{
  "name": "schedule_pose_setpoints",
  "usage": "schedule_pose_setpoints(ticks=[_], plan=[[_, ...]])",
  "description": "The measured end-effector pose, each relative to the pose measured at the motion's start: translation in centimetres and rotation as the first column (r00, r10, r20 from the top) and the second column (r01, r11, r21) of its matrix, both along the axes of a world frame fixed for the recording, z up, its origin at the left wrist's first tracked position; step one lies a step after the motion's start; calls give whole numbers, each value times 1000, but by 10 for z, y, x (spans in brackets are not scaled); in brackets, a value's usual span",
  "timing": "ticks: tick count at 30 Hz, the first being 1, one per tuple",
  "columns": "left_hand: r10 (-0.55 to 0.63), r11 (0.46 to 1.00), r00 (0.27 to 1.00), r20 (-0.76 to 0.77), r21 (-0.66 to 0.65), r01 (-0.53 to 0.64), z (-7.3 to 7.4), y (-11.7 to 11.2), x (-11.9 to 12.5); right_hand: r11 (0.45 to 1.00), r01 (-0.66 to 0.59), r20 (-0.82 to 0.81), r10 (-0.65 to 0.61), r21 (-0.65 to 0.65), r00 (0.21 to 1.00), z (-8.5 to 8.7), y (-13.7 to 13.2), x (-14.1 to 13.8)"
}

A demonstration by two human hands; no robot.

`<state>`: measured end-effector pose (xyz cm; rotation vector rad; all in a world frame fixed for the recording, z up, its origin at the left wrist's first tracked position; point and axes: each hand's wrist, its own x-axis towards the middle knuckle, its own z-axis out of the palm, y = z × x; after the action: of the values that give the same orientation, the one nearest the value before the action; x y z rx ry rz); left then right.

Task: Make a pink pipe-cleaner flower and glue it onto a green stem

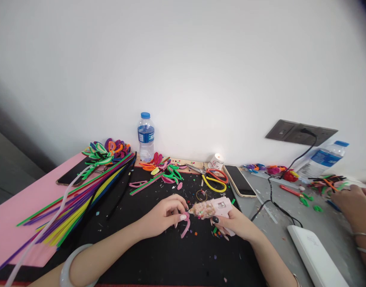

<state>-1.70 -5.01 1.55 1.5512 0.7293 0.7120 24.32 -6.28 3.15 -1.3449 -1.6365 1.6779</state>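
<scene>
Bonding appears to be the step in hand; the next move probably calls for a steady pinch and a small, controlled squeeze. The worktop (326, 223), smooth and grey at right, carries a matt black mat (159, 263) across the lower centre. At left, a flat pink sheet (30, 207) lies under a fanned bundle of fuzzy pipe cleaners (90, 199), long and straight. A hard white power strip (316, 255) slants through the lower right. Above centre stands a clear plastic bottle (146, 139) with a blue cap. At centre, the right hand (236, 223) wraps the handle of a pale pink glue gun (211, 209), its barrel textured and flecked with colour, its tip towards the left. The left hand (167, 213), fingers narrowed to a pinch, holds a soft pink strip (185, 229), curved like a hook, just beside that tip; whether they touch cannot be told. Scissors (203, 172) with red and yellow handles lie beyond. Smallest are the bright scraps (196, 233) scattered below the gun.
</scene>
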Motion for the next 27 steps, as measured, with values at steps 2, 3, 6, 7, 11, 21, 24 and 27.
schedule_pose_setpoints(ticks=[2, 3, 6, 7, 11, 21, 24, 27], plan=[[-2, 1000, 1000, -1, 1, 2, 1, 0, 0, 1000, -7, 0, 7, 1, 1000, 0, 0, 0], [-2, 1000, 1000, -3, 3, 2, 1, 0, 0, 1000, -10, 1, 10, 3, 1000, -1, 0, 0], [2, 1000, 1000, -9, 10, -2, 1, 0, 0, 1000, 1, 4, -1, 7, 1000, -1, 0, 0], [4, 1000, 1000, -10, 12, -4, 1, 0, 0, 1000, 4, 4, -4, 5, 1000, -1, 0, 0], [3, 1000, 1000, -9, 11, -3, 0, 0, 0, 1000, 12, 2, -12, 11, 1000, -1, 0, 1], [6, 1000, 1000, -6, 19, -6, 0, 0, 0, 1000, 11, 7, -11, 6, 1000, -2, 0, 1], [7, 1000, 1000, -5, 24, -7, -2, 0, -1, 1000, 11, 6, -11, 6, 1000, 1, -1, 0], [3, 1000, 1000, 1, 22, -3, -3, 1, 0, 1000, 3, 2, -3, 7, 1000, 1, -1, 0]])
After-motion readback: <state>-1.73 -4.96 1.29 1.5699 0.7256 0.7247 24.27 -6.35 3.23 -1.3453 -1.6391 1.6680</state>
